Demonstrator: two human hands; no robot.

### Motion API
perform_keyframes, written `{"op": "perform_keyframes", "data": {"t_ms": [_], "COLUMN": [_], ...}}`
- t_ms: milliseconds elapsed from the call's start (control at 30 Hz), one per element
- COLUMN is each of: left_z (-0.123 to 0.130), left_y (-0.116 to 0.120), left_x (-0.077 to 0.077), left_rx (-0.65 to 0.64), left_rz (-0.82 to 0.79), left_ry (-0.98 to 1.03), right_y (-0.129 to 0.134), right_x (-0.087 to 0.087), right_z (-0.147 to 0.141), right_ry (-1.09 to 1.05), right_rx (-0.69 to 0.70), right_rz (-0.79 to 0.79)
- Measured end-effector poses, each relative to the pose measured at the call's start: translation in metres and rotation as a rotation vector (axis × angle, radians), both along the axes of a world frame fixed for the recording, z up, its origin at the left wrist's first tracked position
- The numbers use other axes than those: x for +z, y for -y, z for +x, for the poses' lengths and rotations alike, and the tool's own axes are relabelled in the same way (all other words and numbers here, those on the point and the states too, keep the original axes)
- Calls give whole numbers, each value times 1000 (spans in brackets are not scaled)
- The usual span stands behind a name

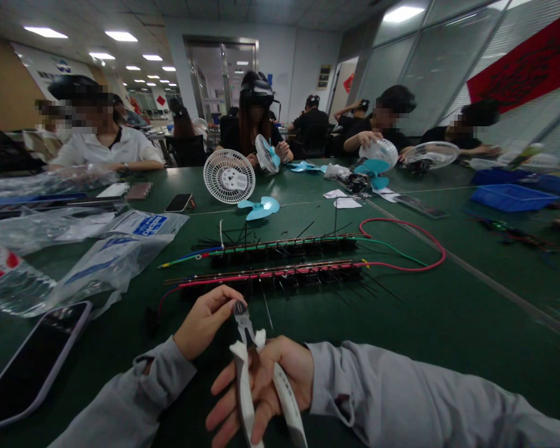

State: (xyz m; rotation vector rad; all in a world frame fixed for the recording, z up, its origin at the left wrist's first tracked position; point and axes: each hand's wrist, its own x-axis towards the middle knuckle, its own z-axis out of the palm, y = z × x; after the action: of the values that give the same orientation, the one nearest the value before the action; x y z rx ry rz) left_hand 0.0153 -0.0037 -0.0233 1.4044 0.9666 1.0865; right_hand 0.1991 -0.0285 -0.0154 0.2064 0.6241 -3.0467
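Note:
White-handled cutting pliers (244, 373) lie across my right hand (273, 379), which holds their spread handles, jaws pointing away from me. My left hand (210, 318) is closed, its thumb and fingertips beside the dark jaws; what they pinch, if anything, is too small to make out. Just beyond is a long black strip with a red cable (261, 274) along it and several thin black ties sticking out. Behind it lies a similar strip with a green cable (392, 249). A red cable loop (443, 249) curves at the right of both.
At the left are a large phone (32, 364), a water bottle (14, 283) and plastic bags (116, 255). Beyond the strips are a blue fan blade (260, 208), a white fan guard (229, 177) and a small phone (180, 203). Blue trays (513, 196) stand right; people sit opposite.

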Motion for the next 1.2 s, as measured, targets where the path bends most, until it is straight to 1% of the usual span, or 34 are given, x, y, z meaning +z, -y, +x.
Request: {"op": "perform_keyframes", "data": {"t_ms": [67, 267, 433, 800, 967, 1200], "left_z": [0, 0, 0, 0, 2, 1], "left_y": [0, 0, 0, 0, 1, 1], "left_x": [-1, -1, -1, 0, 3, 3], "left_rx": [11, -10, -25, -22, -16, -25], "left_rz": [-1, -10, -11, 12, 1, -1], "left_ry": [11, 18, 31, 23, 11, 16], "right_y": [0, -2, -1, -6, -5, -4], "right_x": [1, 2, 1, -3, -8, -7], "right_z": [0, 1, 1, 0, -1, -2], "right_ry": [3, 10, 31, 21, -25, -1], "right_rx": [-13, 17, -6, 58, 44, 29], "right_rz": [-5, -3, 11, 8, -3, 20]}}
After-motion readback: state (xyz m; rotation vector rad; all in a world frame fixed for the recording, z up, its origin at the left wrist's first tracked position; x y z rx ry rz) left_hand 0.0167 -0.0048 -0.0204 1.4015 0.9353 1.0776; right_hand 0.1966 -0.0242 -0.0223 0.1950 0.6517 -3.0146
